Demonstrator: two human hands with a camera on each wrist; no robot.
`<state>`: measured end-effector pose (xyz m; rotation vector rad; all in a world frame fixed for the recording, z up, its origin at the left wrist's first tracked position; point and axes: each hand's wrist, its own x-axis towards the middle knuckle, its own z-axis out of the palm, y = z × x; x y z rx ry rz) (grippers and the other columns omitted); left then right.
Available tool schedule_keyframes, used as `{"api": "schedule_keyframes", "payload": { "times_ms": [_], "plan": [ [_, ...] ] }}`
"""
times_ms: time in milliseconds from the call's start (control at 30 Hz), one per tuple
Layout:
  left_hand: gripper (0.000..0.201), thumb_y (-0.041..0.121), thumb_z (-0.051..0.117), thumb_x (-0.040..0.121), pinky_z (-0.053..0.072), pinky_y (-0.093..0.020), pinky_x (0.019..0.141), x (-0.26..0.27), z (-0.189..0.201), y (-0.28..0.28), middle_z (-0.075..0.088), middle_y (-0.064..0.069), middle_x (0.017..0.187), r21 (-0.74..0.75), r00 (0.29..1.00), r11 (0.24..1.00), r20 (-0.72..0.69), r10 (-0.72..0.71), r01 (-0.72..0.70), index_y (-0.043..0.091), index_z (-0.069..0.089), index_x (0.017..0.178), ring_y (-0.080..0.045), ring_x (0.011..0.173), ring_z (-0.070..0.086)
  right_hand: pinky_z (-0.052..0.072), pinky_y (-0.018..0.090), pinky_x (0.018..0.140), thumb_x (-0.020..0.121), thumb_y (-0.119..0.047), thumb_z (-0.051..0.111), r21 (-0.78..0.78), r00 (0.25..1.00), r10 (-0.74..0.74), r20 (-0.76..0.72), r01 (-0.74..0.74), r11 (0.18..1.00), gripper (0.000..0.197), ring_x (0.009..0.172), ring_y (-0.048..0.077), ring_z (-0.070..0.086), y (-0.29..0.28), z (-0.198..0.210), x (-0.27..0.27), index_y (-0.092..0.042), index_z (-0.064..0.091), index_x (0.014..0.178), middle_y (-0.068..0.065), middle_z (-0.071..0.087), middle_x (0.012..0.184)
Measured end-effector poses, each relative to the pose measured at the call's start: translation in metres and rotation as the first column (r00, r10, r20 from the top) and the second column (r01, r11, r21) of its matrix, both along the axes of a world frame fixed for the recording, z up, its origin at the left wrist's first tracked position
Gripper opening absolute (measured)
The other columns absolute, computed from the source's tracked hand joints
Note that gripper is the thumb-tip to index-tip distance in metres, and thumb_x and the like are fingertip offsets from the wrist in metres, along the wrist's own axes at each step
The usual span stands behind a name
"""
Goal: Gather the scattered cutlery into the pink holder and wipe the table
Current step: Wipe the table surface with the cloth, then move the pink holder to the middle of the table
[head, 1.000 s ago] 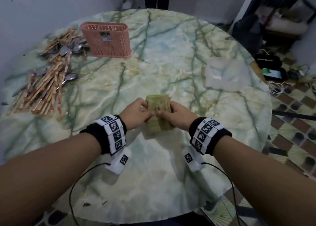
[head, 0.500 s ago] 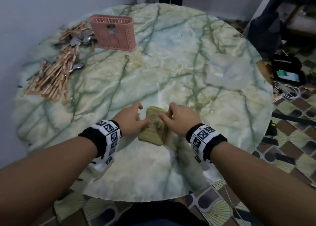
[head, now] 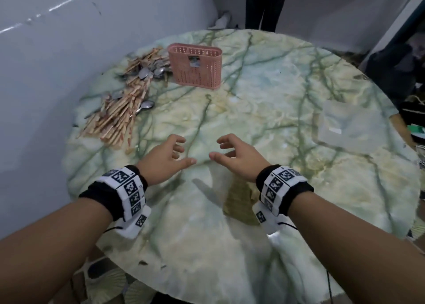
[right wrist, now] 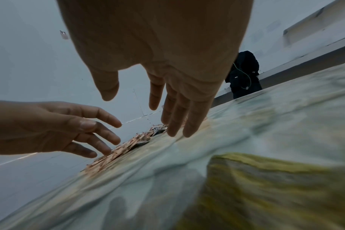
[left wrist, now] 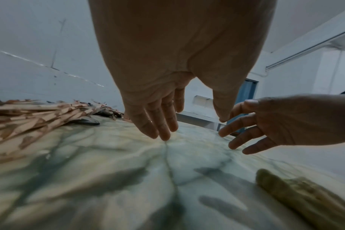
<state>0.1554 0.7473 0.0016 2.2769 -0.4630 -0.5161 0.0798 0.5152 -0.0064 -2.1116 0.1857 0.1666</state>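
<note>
Round marble table (head: 264, 110), bare ahead of the fingers. Pink holder (head: 195, 65) upright far beyond the left hand (head: 161, 157), mouth up, likely ready for loading. Cutlery (head: 124, 105) heaped beside it, further left. Yellow cloth (head: 240, 202) folded under the right wrist, probably parked for wiping. Right hand (head: 236, 155) empty too: 2 palms down, fingers spread.
</note>
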Motion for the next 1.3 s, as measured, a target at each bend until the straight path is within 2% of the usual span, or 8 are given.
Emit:
{"api": "schedule_keyframes", "payload": {
  "times_ms": [400, 500, 633, 833, 1000, 1067, 1167, 1300],
  "plan": [
    [0.072, 0.049, 0.075, 0.086, 0.047, -0.031, 0.092, 0.143, 0.006, 0.074, 0.054, 0.004, 0.131, 0.072, 0.978, 0.976, 0.023, -0.207, 0.205, 0.025, 0.04, 0.144, -0.015, 0.115, 0.057, 0.052, 0.034, 0.098, 0.087, -0.062, 0.068, 0.089, 0.967, -0.254, -0.027, 0.255, 0.963, 0.055, 0.111, 0.012, 0.063, 0.079, -0.001, 0.105, -0.033, 0.054, 0.131, -0.006, 0.06, 0.131],
    [0.068, 0.048, 0.074, 0.087, 0.045, -0.029, 0.09, 0.163, 0.009, 0.071, 0.055, 0.005, 0.128, 0.041, 0.978, 0.978, 0.036, -0.206, 0.204, 0.026, 0.042, 0.143, -0.014, 0.113, 0.057, 0.052, 0.035, 0.097, 0.087, -0.059, 0.07, 0.096, 0.958, -0.287, -0.026, 0.288, 0.953, 0.054, 0.111, 0.013, 0.063, 0.08, 0.005, 0.122, -0.032, 0.054, 0.132, -0.005, 0.06, 0.13],
    [0.067, 0.05, 0.073, 0.087, 0.049, -0.033, 0.095, 0.187, 0.01, 0.061, 0.055, 0.006, 0.125, 0.021, 0.979, 0.98, 0.053, -0.198, 0.197, 0.027, 0.042, 0.141, -0.012, 0.111, 0.057, 0.051, 0.035, 0.099, 0.09, -0.055, 0.068, 0.073, 0.954, -0.299, 0.002, 0.298, 0.952, 0.051, 0.111, 0.013, 0.063, 0.067, 0.006, 0.148, -0.03, 0.054, 0.132, -0.004, 0.06, 0.13],
    [0.066, 0.048, 0.076, 0.086, 0.053, -0.038, 0.095, 0.231, 0.013, 0.046, 0.056, 0.009, 0.117, -0.046, 0.994, 0.994, 0.049, -0.096, 0.098, 0.025, 0.044, 0.139, -0.013, 0.106, 0.06, 0.051, 0.029, 0.09, 0.091, -0.051, 0.069, 0.07, 0.932, -0.361, 0.024, 0.359, 0.931, 0.054, 0.109, 0.014, 0.064, 0.044, 0.008, 0.176, -0.027, 0.051, 0.136, -0.002, 0.059, 0.13],
    [0.072, 0.047, 0.077, 0.085, 0.053, -0.047, 0.099, 0.272, 0.011, 0.028, 0.056, 0.004, 0.126, -0.078, 0.997, 0.994, 0.014, -0.074, 0.075, 0.023, 0.041, 0.142, -0.017, 0.111, 0.06, 0.05, 0.041, 0.102, 0.089, -0.053, 0.071, 0.048, 0.919, -0.394, -0.022, 0.394, 0.918, 0.07, 0.118, 0.02, 0.059, 0.026, 0.011, 0.207, -0.025, 0.039, 0.146, 0.002, 0.052, 0.14],
    [0.081, 0.043, 0.077, 0.086, 0.05, -0.048, 0.103, 0.289, 0.009, 0.018, 0.052, -0.002, 0.136, -0.102, 0.996, 0.991, -0.009, -0.084, 0.083, 0.021, 0.033, 0.15, -0.021, 0.12, 0.057, 0.049, 0.042, 0.105, 0.089, -0.052, 0.071, 0.065, 0.9, -0.435, -0.034, 0.437, 0.897, 0.074, 0.122, 0.022, 0.058, 0.022, 0.009, 0.22, -0.025, 0.036, 0.148, 0.004, 0.05, 0.143],
    [0.107, 0.037, 0.079, 0.086, 0.041, -0.052, 0.112, 0.312, 0.006, 0.005, 0.034, -0.008, 0.158, -0.15, 0.984, 0.978, -0.079, -0.159, 0.146, 0.026, 0.002, 0.16, -0.026, 0.138, 0.044, 0.047, 0.044, 0.108, 0.089, -0.052, 0.072, 0.088, 0.875, -0.481, -0.044, 0.483, 0.871, 0.078, 0.129, 0.025, 0.055, 0.018, 0.003, 0.236, -0.026, 0.033, 0.151, 0.006, 0.046, 0.15],
    [0.124, 0.049, 0.084, 0.078, 0.033, -0.06, 0.116, 0.352, -0.005, -0.011, 0.02, -0.004, 0.166, -0.198, 0.981, 0.966, -0.069, -0.18, 0.164, 0.039, -0.014, 0.154, -0.022, 0.145, 0.034, 0.041, 0.038, 0.11, 0.091, -0.046, 0.072, 0.071, 0.852, -0.522, -0.035, 0.523, 0.849, 0.084, 0.141, 0.027, 0.043, 0.012, -0.004, 0.26, -0.024, 0.025, 0.157, 0.009, 0.034, 0.161]
  ]
}}
